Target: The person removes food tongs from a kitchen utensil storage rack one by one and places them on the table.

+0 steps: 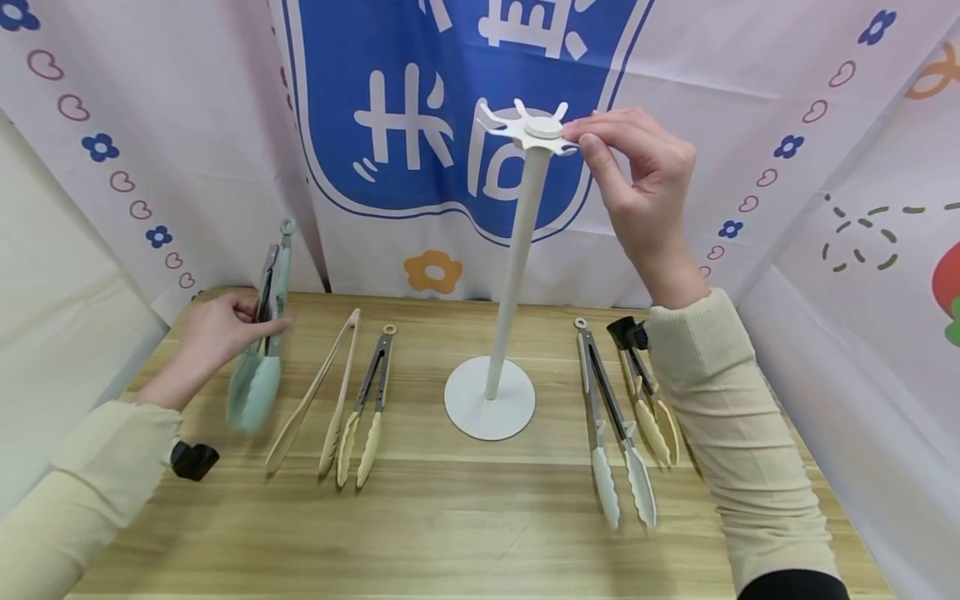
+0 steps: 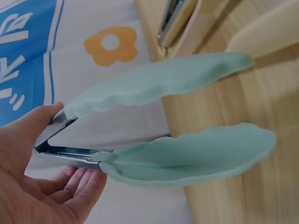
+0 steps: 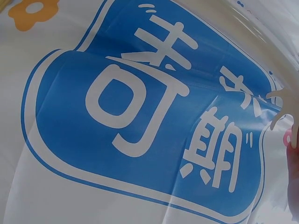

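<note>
At the left of the head view, my left hand [image 1: 217, 333] grips a pair of mint-green tongs [image 1: 255, 392] by the metal arms, over the table. The tongs stand nearly upright, ring end up and scalloped tips down. In the left wrist view the two mint tips spread apart, and the thumb and fingers lie on either side of the metal arms. My right hand [image 1: 648, 175] pinches one hook at the top of a white stand [image 1: 517, 258] between thumb and fingers. The stand's hooked head [image 3: 285, 100] shows at the right wrist view's edge, with no tongs on its visible hooks.
On the wooden table [image 1: 450, 533] lie beige tongs [image 1: 341, 404] and cream-tipped tongs [image 1: 371, 446] left of the stand. To its right are white-tipped tongs [image 1: 604, 487] and another cream-tipped pair [image 1: 651, 429], partly behind a black wrist device. A printed cloth [image 1: 465, 167] hangs behind.
</note>
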A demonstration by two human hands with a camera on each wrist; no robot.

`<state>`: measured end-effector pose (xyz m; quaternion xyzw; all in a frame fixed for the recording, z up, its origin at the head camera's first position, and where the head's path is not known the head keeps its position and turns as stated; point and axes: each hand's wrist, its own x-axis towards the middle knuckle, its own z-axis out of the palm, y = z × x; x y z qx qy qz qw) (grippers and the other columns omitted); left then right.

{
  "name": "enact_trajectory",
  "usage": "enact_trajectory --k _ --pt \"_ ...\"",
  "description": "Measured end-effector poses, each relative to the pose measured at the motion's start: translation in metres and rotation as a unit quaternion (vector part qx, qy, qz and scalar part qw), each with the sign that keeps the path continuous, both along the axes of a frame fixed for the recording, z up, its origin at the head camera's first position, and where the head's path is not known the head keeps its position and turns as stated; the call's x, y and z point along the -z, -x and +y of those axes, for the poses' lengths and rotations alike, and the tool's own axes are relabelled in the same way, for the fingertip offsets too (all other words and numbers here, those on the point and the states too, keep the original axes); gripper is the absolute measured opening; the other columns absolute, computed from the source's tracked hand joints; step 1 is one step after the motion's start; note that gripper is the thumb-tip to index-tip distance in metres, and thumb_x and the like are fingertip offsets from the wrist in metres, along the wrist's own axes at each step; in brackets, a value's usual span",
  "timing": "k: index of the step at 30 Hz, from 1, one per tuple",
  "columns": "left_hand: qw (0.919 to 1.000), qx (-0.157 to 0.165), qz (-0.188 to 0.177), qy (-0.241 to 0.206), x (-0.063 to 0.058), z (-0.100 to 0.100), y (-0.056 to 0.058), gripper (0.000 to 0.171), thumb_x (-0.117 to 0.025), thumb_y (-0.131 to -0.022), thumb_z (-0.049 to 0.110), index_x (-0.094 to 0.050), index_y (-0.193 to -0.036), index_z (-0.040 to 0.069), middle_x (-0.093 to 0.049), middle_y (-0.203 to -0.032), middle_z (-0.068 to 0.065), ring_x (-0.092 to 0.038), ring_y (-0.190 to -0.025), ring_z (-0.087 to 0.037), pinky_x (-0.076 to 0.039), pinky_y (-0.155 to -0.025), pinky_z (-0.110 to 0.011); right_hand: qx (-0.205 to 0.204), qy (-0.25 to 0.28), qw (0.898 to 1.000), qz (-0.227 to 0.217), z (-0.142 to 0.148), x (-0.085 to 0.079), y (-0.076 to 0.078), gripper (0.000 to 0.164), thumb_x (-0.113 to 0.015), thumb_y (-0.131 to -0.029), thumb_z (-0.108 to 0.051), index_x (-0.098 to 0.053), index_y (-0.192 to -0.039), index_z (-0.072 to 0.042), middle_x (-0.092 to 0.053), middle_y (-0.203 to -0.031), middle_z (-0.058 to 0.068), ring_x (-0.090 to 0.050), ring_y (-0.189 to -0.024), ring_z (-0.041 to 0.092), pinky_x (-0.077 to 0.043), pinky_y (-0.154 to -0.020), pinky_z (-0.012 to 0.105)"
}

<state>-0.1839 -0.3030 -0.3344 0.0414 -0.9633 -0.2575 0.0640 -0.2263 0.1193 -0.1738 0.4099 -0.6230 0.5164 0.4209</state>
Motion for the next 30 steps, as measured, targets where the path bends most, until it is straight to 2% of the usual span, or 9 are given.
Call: enact_trajectory --k 3,5,8,17,21,26,30 --pt "0.9995 0.007 -0.025 0.019 0.003 -0.005 0.001 0.053 -0.066 -0.077 0.048 -0.057 -0.082 -0.004 -0.061 -0.075 -0.020 -0.054 -0.064 -0.026 -0.041 -0.052 -0.030 0.002 -0.001 1.000 -0.001 0.001 0.000 0.000 0.010 -0.057 -0.080 0.009 -0.067 -0.080 0.012 -0.067 -0.083 0.021 -0.060 -0.084 0.015 -0.049 -0.078 0.032" --pt "0.9988 0.009 -0.039 0.028 0.005 -0.008 0.002 0.050 -0.066 -0.077 0.050 -0.054 -0.070 0.001 -0.055 -0.063 -0.010 -0.047 -0.056 -0.020 -0.036 -0.048 -0.028 0.004 -0.003 1.000 -0.001 0.001 0.000 0.000 0.011 -0.057 -0.080 0.009 -0.067 -0.080 0.012 -0.067 -0.083 0.021 -0.060 -0.084 0.015 -0.049 -0.078 0.032" --pt "0.9978 0.011 -0.058 0.030 0.010 -0.012 0.003 0.051 -0.065 -0.076 0.052 -0.046 -0.061 0.007 -0.044 -0.055 0.000 -0.040 -0.052 -0.016 -0.032 -0.046 -0.029 0.004 -0.004 1.000 0.000 0.002 0.000 0.001 0.011 -0.057 -0.080 0.009 -0.067 -0.081 0.012 -0.067 -0.083 0.020 -0.060 -0.084 0.015 -0.050 -0.078 0.031" --pt "0.9903 0.014 -0.138 0.014 0.027 -0.021 0.003 0.061 -0.063 -0.069 0.065 -0.038 -0.062 0.010 -0.034 -0.053 0.004 -0.033 -0.048 -0.012 -0.031 -0.043 -0.026 0.003 -0.011 1.000 0.005 0.002 0.001 0.001 0.010 -0.057 -0.080 0.009 -0.067 -0.081 0.011 -0.066 -0.084 0.021 -0.060 -0.085 0.016 -0.050 -0.080 0.034" --pt "0.9877 0.023 -0.154 0.018 0.032 -0.021 0.003 0.060 -0.062 -0.069 0.067 -0.036 -0.058 0.013 -0.032 -0.050 0.007 -0.030 -0.046 -0.010 -0.030 -0.043 -0.025 0.003 -0.009 1.000 0.004 0.002 0.001 0.002 0.011 -0.057 -0.080 0.009 -0.067 -0.082 0.011 -0.066 -0.084 0.021 -0.061 -0.085 0.016 -0.050 -0.080 0.034" --pt "0.9849 0.037 -0.168 0.019 0.039 -0.023 0.003 0.058 -0.062 -0.070 0.064 -0.041 -0.057 0.012 -0.035 -0.050 0.006 -0.032 -0.045 -0.010 -0.031 -0.044 -0.025 0.000 -0.006 1.000 0.003 0.002 0.001 0.001 0.010 -0.057 -0.080 0.009 -0.067 -0.082 0.011 -0.067 -0.084 0.021 -0.061 -0.085 0.016 -0.050 -0.079 0.033" --pt "0.9801 0.038 -0.194 0.019 0.044 -0.022 0.002 0.057 -0.063 -0.071 0.061 -0.048 -0.059 0.008 -0.046 -0.049 0.001 -0.038 -0.044 -0.010 -0.035 -0.045 -0.026 -0.003 -0.003 1.000 0.005 0.001 0.001 0.001 0.010 -0.058 -0.080 0.009 -0.067 -0.081 0.011 -0.066 -0.083 0.021 -0.061 -0.085 0.016 -0.050 -0.080 0.035"
